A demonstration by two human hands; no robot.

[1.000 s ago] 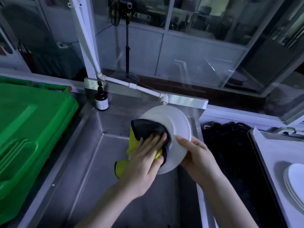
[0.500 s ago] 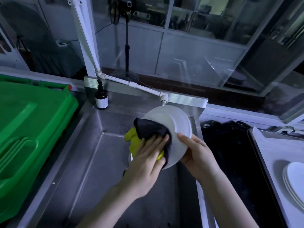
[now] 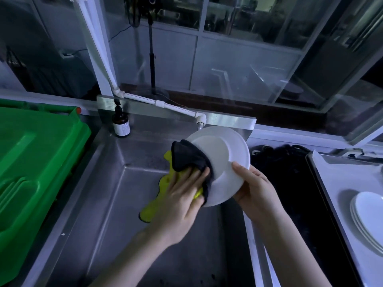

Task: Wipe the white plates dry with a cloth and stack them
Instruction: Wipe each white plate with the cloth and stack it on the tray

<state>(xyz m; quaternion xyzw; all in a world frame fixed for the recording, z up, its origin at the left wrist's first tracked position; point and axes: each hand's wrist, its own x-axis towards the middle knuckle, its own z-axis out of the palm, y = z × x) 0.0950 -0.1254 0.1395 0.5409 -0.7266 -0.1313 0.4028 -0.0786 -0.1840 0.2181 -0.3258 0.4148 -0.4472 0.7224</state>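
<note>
Still over the stainless steel sink (image 3: 107, 204), the round white plate (image 3: 226, 162) stands nearly on edge, face turned left, long axis roughly vertical. Its black-and-yellow cloth (image 3: 186, 158) has shifted slightly upward since a second ago: wiping continues. The left hand (image 3: 180, 197) presses flat-fingered; the right hand (image 3: 255, 193) grips the rim, seemingly from behind.

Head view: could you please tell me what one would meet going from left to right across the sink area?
Green bin → brown bottle → cloth → white plate → right hand → stack of plates. The left hand overlaps the cloth, so I leave it out.
</note>
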